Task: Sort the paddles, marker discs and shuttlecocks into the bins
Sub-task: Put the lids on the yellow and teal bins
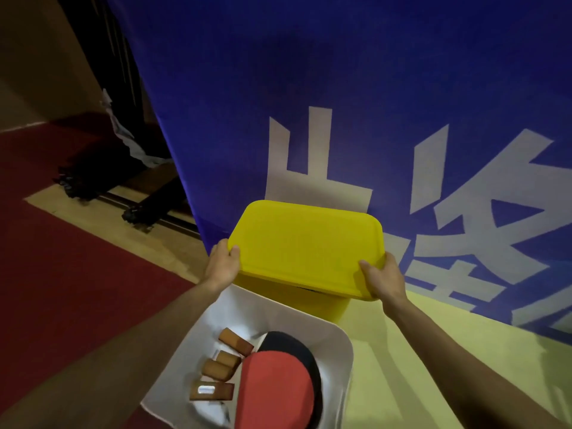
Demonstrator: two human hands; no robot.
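Left of the yellow bin [322,301] lies a dark red carpet [62,243]. The left hand [223,267] grips the yellow lid [306,246] at its left corner, thumb on top, fingers hidden beneath. In front of the yellow bin stands a white bin [343,345] holding paddles [275,379], 4 wooden handles showing. The lid lies across the yellow bin's top. The right hand [383,280] grips the lid's near right corner, thumb on top. Behind the yellow bin hangs a blue banner [340,88].

Blue banner [216,119] w/ white characters; red carpet [46,258] left.
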